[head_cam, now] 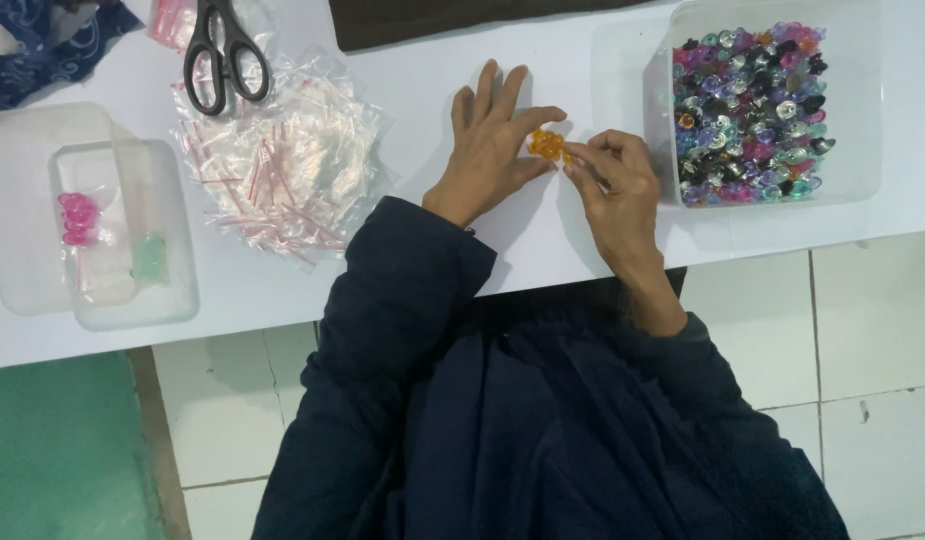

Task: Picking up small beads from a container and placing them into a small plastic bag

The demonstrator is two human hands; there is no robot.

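Right now the left hand (490, 150) lies flat on the white table (542, 240), fingers spread and open, its thumb corralling a small cluster of orange beads (545, 145) so they stay put. The right hand (610, 175) pinches one bead at the cluster's edge between thumb and forefinger. A clear tub of mixed beads (750, 115) sits near the table's right edge (handy), with small plastic bags (282, 165) and scissors (222, 50) toward the far left

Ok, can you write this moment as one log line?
left hand: flat beside orange beads | right hand: pinching orange beads | bead tub: right | bag pile: left | scissors: untouched
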